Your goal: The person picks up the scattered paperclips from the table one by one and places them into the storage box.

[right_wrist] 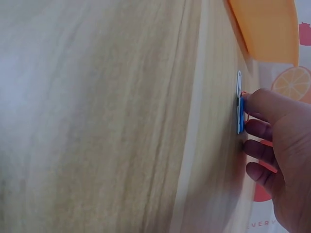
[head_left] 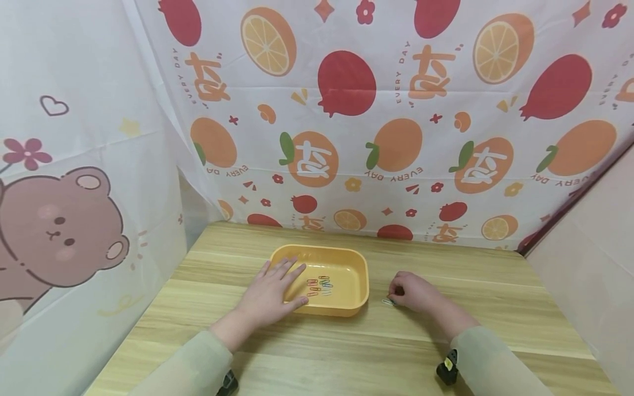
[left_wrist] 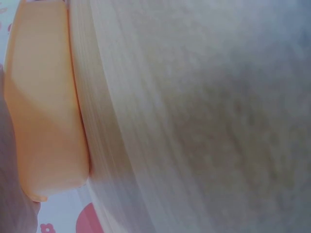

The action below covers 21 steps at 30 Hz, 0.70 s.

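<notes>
Head: the left hand [head_left: 267, 297] lies open over the nine o'clock side of the tray [head_left: 342, 311], probably steadying it. At the tray's half-past three, the right hand [head_left: 416, 291] curls at loose paper clips [head_left: 387, 302] on the surface [head_left: 307, 357].

Left wrist: tray wall toward ten o'clock.

Right wrist: the fingertips meet the clips at three o'clock; cannot tell whether the grip has pinched one. Best separate one, pinching low and lightly.
</notes>
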{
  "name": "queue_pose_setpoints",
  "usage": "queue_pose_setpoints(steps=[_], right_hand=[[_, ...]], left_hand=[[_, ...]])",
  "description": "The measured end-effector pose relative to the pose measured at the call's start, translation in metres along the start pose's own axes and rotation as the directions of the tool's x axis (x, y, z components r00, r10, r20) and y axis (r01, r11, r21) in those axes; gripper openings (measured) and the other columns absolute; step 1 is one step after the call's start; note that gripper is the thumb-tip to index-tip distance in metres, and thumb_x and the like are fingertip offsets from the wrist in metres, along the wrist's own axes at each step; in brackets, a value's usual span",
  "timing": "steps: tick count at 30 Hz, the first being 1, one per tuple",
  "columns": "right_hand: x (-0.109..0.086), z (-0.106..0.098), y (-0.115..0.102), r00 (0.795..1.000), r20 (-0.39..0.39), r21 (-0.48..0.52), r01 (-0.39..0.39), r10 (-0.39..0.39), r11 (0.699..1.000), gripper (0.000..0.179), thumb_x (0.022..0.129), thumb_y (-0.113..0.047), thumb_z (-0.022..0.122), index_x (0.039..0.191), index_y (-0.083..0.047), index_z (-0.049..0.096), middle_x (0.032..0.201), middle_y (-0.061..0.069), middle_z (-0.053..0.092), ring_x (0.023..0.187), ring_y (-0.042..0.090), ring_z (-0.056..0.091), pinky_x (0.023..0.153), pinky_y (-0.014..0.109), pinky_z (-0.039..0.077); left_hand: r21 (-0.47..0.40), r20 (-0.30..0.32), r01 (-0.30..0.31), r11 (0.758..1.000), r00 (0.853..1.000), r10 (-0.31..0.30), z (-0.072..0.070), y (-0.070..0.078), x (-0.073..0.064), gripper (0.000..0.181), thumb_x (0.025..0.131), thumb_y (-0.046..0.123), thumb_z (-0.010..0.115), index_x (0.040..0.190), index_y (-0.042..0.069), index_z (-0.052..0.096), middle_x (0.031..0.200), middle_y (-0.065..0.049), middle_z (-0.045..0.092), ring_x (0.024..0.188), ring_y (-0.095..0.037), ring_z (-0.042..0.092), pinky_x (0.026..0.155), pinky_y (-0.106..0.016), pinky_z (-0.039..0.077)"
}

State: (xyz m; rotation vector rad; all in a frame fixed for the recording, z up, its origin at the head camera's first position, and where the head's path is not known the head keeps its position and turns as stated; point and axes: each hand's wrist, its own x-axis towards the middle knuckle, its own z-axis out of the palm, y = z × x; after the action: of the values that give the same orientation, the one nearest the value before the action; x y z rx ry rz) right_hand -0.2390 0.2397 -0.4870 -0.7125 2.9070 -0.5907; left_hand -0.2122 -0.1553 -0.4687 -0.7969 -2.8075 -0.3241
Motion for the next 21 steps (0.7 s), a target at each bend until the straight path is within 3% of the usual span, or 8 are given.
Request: queue_pose_setpoints(steps=[5,14,21], right_hand=[[-0.003,0.001,0.000,1.000,-0.006,-0.004,0.000,0.000,1.000,0.012,0.087,-0.019,0.077,0.080,-0.024,0.068,0.082,-0.014,0.055,0.076,0.003,0.053,0.071,0.027,0.051],[-0.008,0.002,0.007,0.996,-0.041,-0.002,0.082,-0.082,0.997,0.006,0.089,-0.024,0.075,0.084,-0.027,0.076,0.085,-0.018,0.060,0.081,0.003,0.057,0.074,0.030,0.052],[-0.012,0.002,0.008,0.999,-0.052,0.099,0.006,-0.001,0.995,0.005,0.092,-0.023,0.072,0.089,-0.026,0.077,0.088,-0.017,0.062,0.085,0.004,0.059,0.079,0.033,0.053]], left_hand=[[0.003,-0.012,-0.005,1.000,1.000,0.005,0.002,-0.001,0.000,0.078,0.090,0.064,0.058,0.153,0.022,0.041,0.159,-0.007,0.034,0.146,-0.032,0.030,0.119,-0.058,0.013],[0.009,-0.010,-0.001,1.000,1.000,0.001,0.001,0.000,0.000,0.078,0.090,0.065,0.058,0.153,0.022,0.041,0.159,-0.007,0.034,0.146,-0.032,0.030,0.119,-0.059,0.015],[0.001,-0.018,-0.005,1.000,1.000,0.005,0.001,0.000,0.000,0.077,0.090,0.063,0.060,0.152,0.020,0.043,0.159,-0.008,0.035,0.145,-0.033,0.031,0.118,-0.060,0.015]])
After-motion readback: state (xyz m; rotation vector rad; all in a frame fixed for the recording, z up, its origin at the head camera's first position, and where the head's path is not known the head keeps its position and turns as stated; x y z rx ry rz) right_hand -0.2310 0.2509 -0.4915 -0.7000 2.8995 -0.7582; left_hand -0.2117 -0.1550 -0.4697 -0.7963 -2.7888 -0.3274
